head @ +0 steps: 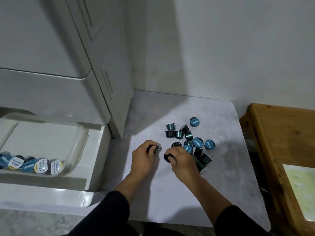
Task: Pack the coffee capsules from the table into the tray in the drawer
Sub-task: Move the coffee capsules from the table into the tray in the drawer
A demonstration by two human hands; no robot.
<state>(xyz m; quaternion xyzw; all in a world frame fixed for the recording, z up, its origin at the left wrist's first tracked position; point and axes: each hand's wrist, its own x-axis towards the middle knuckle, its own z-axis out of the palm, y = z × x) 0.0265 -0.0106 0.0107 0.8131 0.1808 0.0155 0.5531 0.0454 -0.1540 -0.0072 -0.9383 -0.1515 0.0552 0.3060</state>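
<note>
Several dark coffee capsules [189,138] with blue lids lie in a loose pile on the pale table [221,184], right of centre. My left hand [144,157] is closed around one dark capsule [156,149] just left of the pile. At the pile's near edge, my right hand [182,160] grips another dark capsule [167,157]. A clear plastic tray [75,147] sits in the open white drawer [95,150] at the left. A row of capsules [32,165] stands along the tray's near wall, lids facing me.
The white drawer cabinet [105,82] rises behind the drawer, touching the table's left edge. A wooden piece of furniture [281,142] with a yellowish sheet [301,189] stands to the right. A grey wall backs the table.
</note>
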